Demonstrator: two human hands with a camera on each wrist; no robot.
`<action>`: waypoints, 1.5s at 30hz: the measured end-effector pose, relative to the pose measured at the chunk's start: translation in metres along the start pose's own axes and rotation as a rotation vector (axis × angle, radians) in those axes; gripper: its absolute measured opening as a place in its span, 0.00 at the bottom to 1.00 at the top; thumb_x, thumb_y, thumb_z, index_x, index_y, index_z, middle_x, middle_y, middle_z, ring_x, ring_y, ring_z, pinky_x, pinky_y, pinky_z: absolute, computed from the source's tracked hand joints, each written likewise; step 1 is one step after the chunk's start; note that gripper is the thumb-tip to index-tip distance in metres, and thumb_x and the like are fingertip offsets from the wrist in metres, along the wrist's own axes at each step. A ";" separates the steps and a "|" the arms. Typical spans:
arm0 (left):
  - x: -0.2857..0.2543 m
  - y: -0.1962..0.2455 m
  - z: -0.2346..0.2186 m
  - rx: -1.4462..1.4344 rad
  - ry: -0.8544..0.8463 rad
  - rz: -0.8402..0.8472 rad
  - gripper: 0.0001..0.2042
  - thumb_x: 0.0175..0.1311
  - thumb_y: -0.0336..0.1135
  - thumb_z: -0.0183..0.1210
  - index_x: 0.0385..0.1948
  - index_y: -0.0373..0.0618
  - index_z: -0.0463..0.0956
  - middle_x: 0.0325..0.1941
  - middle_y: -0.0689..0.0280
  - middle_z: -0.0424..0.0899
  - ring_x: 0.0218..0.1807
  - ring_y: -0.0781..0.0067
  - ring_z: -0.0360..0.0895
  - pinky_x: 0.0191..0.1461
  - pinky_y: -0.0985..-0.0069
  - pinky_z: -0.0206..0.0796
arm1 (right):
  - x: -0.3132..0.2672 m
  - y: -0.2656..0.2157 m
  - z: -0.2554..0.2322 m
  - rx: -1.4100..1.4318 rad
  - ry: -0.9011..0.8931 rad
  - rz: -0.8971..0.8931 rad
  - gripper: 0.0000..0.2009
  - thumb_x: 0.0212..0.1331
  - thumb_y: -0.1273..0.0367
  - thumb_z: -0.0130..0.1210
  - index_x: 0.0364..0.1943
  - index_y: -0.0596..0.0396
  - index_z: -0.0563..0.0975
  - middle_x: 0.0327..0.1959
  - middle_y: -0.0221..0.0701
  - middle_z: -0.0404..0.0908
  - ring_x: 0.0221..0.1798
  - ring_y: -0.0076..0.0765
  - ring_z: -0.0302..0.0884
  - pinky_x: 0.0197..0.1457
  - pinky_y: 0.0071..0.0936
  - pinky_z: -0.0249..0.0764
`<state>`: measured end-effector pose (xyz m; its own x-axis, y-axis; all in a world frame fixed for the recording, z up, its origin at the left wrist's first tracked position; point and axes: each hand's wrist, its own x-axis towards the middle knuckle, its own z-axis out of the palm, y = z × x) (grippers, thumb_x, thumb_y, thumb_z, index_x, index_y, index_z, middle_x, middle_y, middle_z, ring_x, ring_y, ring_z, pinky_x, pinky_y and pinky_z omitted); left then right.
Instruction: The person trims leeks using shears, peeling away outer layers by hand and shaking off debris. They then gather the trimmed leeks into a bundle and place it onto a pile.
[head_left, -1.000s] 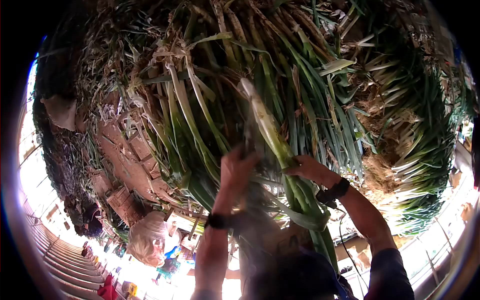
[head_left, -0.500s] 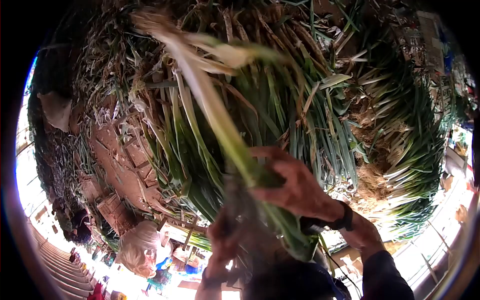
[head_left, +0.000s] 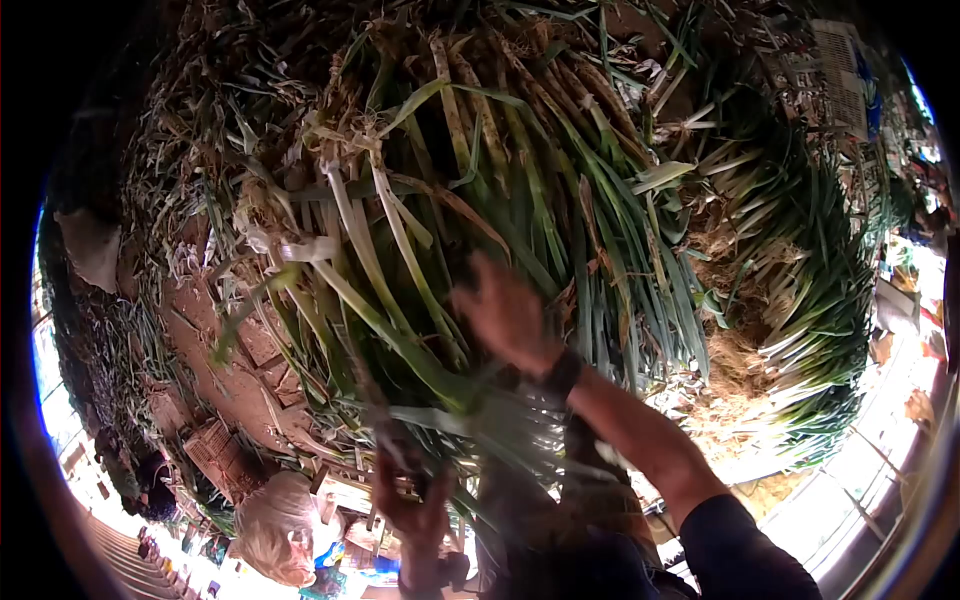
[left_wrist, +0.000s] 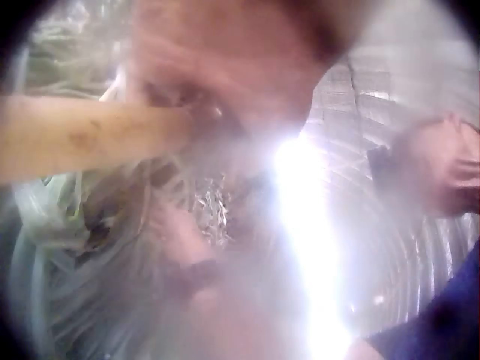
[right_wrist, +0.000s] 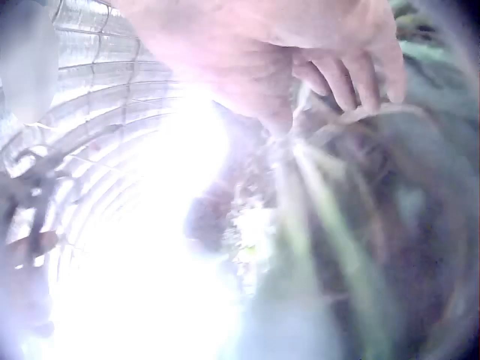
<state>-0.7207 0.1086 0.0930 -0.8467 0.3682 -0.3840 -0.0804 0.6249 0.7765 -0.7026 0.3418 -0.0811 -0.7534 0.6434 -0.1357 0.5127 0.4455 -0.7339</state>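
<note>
My left hand (head_left: pixel 415 505), low in the head view, grips a long thin tool (head_left: pixel 365 385) that points up over the leeks; its blurred outline hides the kind. In the left wrist view a pale, wood-coloured rod (left_wrist: pixel 82 139) runs into that hand's grasp. My right hand (head_left: pixel 510 315) reaches over the pile of long leeks (head_left: pixel 545 190), fingers loosely extended and holding nothing; its fingers (right_wrist: pixel 360 82) show above the stalks in the right wrist view. One leek (head_left: pixel 400 345) lies aslant on the pile's left side, white end up and leaves toward me.
A neat row of leeks (head_left: pixel 810 300) with roots facing inward lines the right. At the left are a wooden lattice (head_left: pixel 265 370) and brown ground (head_left: pixel 195 335). Another person (head_left: pixel 280 530) is at the lower left. Leaf litter (head_left: pixel 190 140) covers the far left.
My right hand has let go of the leek it held and moved up and left over the pile. That leek now lies at the left. My left hand has drawn down and left with the tool.
</note>
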 end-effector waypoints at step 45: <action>0.111 0.040 0.182 0.635 -0.460 0.004 0.25 0.56 0.53 0.67 0.45 0.39 0.83 0.25 0.55 0.84 0.29 0.60 0.83 0.37 0.65 0.72 | -0.117 0.091 -0.076 -0.098 -0.319 0.263 0.18 0.53 0.71 0.58 0.48 0.60 0.71 0.33 0.43 0.80 0.32 0.53 0.82 0.33 0.45 0.77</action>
<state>-0.7226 0.2999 -0.0098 -0.5326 0.5330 -0.6575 0.3560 0.8458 0.3973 -0.5366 0.3541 -0.0814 -0.6736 0.5249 -0.5204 0.7295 0.3590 -0.5823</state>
